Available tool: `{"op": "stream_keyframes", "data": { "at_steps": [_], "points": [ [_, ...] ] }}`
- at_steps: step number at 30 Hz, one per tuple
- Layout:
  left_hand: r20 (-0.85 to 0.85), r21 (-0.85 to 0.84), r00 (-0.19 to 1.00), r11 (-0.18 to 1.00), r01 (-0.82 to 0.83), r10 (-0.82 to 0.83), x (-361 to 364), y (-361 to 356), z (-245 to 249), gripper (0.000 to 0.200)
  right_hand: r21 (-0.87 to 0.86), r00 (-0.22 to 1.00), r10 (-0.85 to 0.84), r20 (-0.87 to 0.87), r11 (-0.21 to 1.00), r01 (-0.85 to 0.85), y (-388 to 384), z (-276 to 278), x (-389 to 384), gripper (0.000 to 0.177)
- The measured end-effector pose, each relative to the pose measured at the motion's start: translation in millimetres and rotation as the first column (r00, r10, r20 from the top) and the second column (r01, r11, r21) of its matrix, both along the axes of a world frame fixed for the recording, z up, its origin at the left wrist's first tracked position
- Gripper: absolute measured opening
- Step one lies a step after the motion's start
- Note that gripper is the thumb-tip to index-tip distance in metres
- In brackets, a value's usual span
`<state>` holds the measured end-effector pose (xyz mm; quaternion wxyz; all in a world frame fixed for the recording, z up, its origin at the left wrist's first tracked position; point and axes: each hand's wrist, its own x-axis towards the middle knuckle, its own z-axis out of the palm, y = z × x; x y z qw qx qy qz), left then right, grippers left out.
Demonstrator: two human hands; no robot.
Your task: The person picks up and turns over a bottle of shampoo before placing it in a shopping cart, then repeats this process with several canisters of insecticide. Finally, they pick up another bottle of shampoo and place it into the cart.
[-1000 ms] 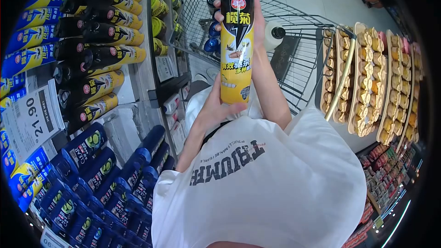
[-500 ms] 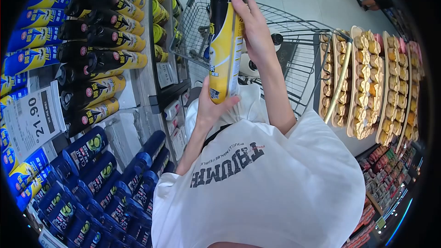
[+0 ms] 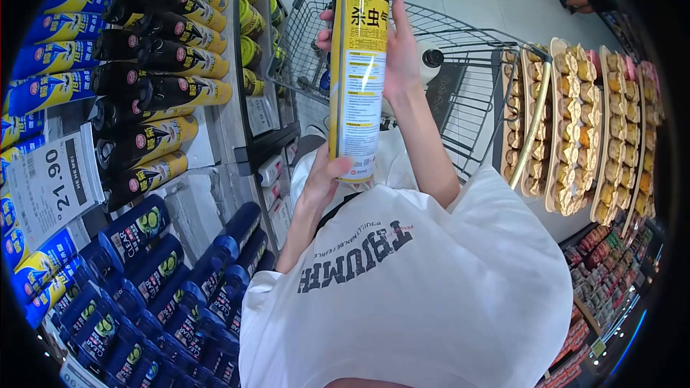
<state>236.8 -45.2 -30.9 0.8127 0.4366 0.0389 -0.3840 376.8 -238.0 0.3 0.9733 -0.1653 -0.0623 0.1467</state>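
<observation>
Spray can off the shelf, not in the cart: left hand, right hand, fingers clamped on it

A wire shopping cart stands in the aisle, a white bottle inside it. The left shelves carry black-and-yellow cans above dark blue bottles, beside a price tag reading 21.90. On the right are rows of what may be packaged snacks.
</observation>
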Motion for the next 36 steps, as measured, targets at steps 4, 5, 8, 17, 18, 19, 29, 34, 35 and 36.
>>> {"op": "stream_keyframes", "data": {
  "at_steps": [4, 5, 8, 17, 18, 19, 29, 34, 35, 36],
  "points": [
    [-0.041, -0.173, 0.999, 0.985, -0.025, 0.018, -4, 4, -3, 0.082, -0.145, 0.997, -0.032, -0.063, 0.989, 0.023, 4, -6, -3, 0.079],
    [-0.034, -0.198, 0.998, 0.979, -0.051, 0.046, -3, 3, -1, 0.082, -0.095, 0.999, -0.004, -0.039, 0.995, 0.001, 2, -10, -2, 0.076],
    [-0.017, -0.272, 0.994, 0.956, -0.108, 0.108, -2, 0, 2, 0.082, -0.171, 0.999, -0.017, -0.047, 0.985, 0.009, 2, -5, -4, 0.073],
    [-0.06, -0.191, 0.979, 0.961, -0.202, 0.194, -2, 5, 1, 0.093, -0.279, 0.992, -0.08, -0.095, 0.959, 0.05, -14, -10, -4, 0.066],
    [-0.059, -0.206, 0.978, 0.956, -0.209, 0.201, 2, 4, 4, 0.089, -0.312, 0.992, -0.093, -0.085, 0.948, 0.062, -16, -11, -4, 0.065],
    [-0.058, -0.221, 0.976, 0.951, -0.216, 0.208, 4, 3, 7, 0.086, -0.344, 0.992, -0.106, -0.075, 0.936, 0.074, -19, -10, -3, 0.064],
    [-0.006, -0.114, 0.962, 0.956, -0.271, 0.272, 10, -5, 17, 0.091, -0.715, 0.941, -0.301, -0.154, 0.691, 0.104, -37, 14, 3, 0.051],
    [0.047, -0.156, 0.949, 0.941, -0.301, 0.311, 18, 4, 13, 0.09, -0.705, 0.906, -0.39, -0.163, 0.689, 0.17, -44, 13, -2, 0.046],
    [0.047, -0.139, 0.94, 0.934, -0.33, 0.339, 19, 7, 13, 0.089, -0.691, 0.892, -0.421, -0.162, 0.694, 0.202, -46, 13, -3, 0.045],
    [0.048, -0.123, 0.928, 0.925, -0.361, 0.369, 20, 11, 13, 0.089, -0.603, 0.903, -0.4, -0.159, 0.763, 0.232, -51, 11, -3, 0.044]
  ]
}}
